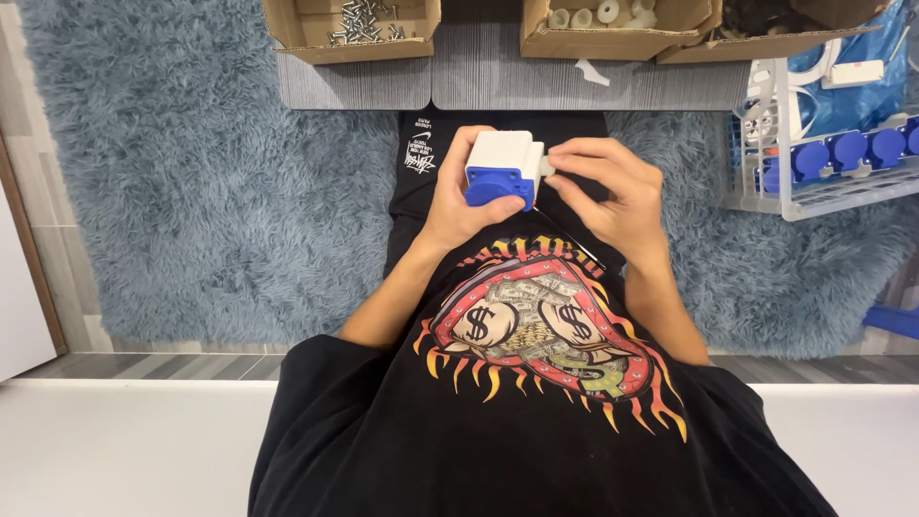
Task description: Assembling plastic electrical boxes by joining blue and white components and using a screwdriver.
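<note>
While the left hand [458,196] grips the white-and-blue socket [503,167] above the lap, the right hand [613,191] pinches a small grey fitting [547,166] against its side. Fitting stage, seemingly. Next move likely needs steady alignment. Screw box [356,29] sits ahead.

We hold both forearms forward, our left hand [458,196] curled in a closed grip, our right hand [613,191] pinching fingertips beside it.
</note>
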